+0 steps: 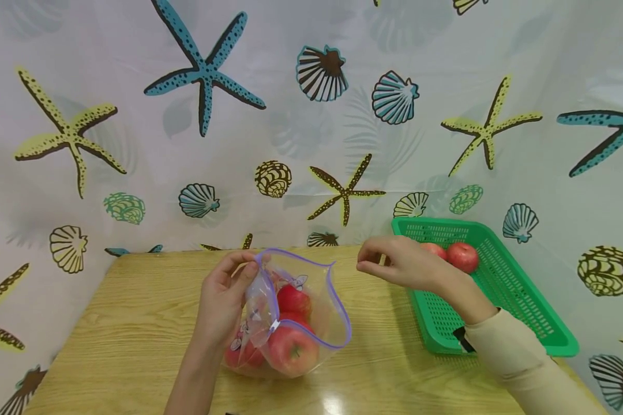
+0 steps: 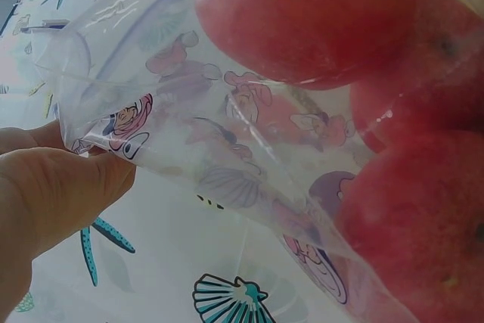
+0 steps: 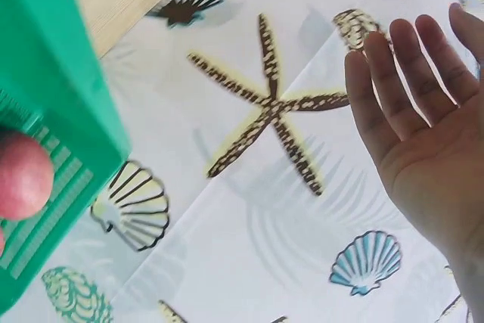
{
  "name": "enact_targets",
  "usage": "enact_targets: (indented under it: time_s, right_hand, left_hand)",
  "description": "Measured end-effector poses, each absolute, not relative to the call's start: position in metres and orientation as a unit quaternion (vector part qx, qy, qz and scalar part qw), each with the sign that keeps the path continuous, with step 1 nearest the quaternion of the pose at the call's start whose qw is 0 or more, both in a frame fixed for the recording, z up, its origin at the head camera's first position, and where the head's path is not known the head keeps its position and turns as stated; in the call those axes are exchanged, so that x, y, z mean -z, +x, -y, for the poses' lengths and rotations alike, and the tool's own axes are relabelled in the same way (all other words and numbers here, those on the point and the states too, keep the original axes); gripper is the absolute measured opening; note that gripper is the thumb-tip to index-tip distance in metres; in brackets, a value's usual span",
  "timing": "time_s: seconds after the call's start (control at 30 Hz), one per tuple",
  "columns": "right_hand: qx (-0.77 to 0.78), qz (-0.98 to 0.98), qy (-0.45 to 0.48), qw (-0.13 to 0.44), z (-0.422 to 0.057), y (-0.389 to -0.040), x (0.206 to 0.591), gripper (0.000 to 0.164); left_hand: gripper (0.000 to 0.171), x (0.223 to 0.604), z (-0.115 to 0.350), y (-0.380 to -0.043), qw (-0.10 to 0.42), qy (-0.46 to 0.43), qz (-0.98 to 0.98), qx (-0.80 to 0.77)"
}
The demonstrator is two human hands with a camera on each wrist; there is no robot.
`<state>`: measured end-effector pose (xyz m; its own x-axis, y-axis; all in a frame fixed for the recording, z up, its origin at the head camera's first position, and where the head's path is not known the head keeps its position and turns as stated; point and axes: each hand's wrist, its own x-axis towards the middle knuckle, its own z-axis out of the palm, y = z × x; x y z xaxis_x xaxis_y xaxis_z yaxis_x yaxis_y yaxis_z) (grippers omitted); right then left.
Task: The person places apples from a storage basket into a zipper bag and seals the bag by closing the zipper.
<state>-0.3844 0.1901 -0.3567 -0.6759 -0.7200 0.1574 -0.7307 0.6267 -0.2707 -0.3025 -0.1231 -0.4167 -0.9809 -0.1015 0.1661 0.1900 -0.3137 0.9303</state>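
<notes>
A clear zip bag (image 1: 322, 340) with a purple zip edge and a white slider stands on the table, its mouth spread wide. Several red apples (image 1: 293, 350) lie inside it. My left hand (image 1: 223, 300) pinches the bag's upper left edge between thumb and fingers; in the left wrist view the thumb (image 2: 68, 187) presses the printed plastic. To the right of the bag, my right hand (image 1: 402, 262) hangs in the air near the basket's left side. Its fingers (image 3: 408, 73) are loosely bent and hold nothing.
A green plastic basket (image 1: 503, 259) stands at the table's right side, holding apples (image 1: 462, 257) toward its back. The wooden table (image 1: 135, 323) reaches back to a white curtain (image 1: 291, 132) printed with starfish and shells.
</notes>
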Motion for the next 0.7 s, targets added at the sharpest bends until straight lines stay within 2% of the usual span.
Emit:
enact_targets:
  time_s: [0.23, 0.47, 0.7]
  right_hand:
    - [-0.118, 0.931, 0.344, 0.035, -0.216, -0.418, 0.358, 0.017]
    - [-0.116, 0.948, 0.297, 0.012, -0.24, -0.448, 0.368, 0.025]
    - [-0.131, 0.953, 0.271, -0.011, -0.263, -0.464, 0.38, 0.028]
  left_hand:
    - [0.01, 0.419, 0.124, -0.303, 0.094, -0.042, 0.582, 0.807]
    - [0.01, 0.42, 0.123, -0.304, 0.095, -0.043, 0.577, 0.81]
    - [0.008, 0.419, 0.124, -0.304, 0.092, -0.048, 0.577, 0.81]
